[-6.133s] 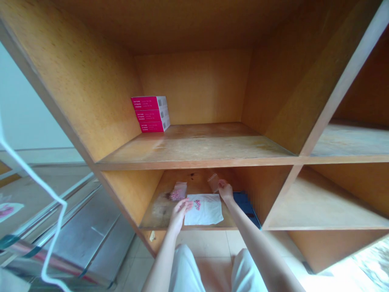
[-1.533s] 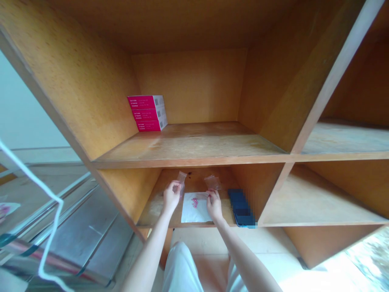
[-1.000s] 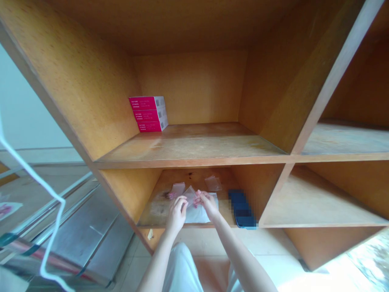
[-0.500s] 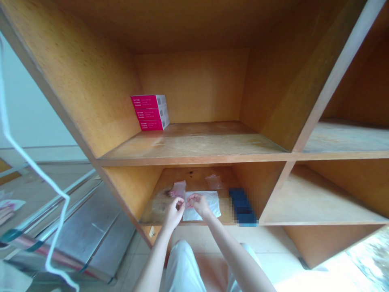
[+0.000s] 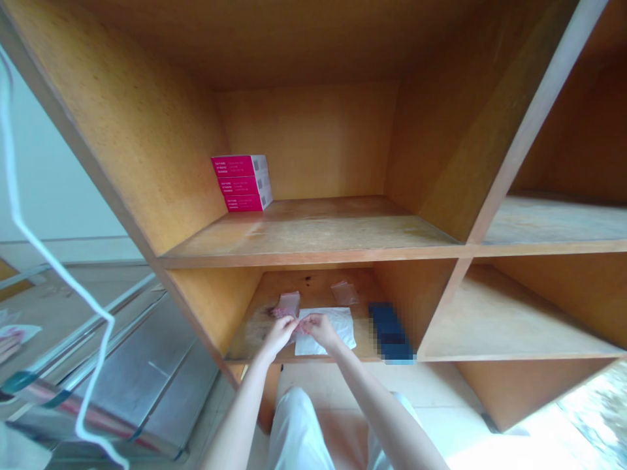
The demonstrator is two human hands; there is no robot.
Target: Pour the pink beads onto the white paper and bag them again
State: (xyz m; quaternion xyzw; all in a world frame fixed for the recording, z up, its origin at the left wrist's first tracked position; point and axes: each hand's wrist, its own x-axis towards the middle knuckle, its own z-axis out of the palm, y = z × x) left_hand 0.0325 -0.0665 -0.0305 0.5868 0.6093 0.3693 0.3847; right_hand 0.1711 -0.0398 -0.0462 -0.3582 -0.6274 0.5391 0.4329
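My left hand (image 5: 280,333) and my right hand (image 5: 317,327) meet fingertip to fingertip over the lower shelf. Both pinch what looks like a small clear plastic bag (image 5: 295,335) with a pinkish tint, mostly hidden by the fingers. Under my right hand lies a white sheet or flat pouch (image 5: 337,333). Just behind my left hand rests a stack of small clear bags with pink edges (image 5: 289,302). Farther back, to the right, more clear bags (image 5: 344,293) lie flat.
A blurred dark blue object (image 5: 390,329) lies at the shelf's right. Three pink boxes (image 5: 242,185) are stacked on the upper shelf (image 5: 323,225). A white cable (image 5: 63,274) hangs at the left, before metal-framed panels (image 5: 132,365). My knees are below the shelf edge.
My left hand has moved in to the right and its fingertips now meet those of my right hand. The right hand has barely moved.
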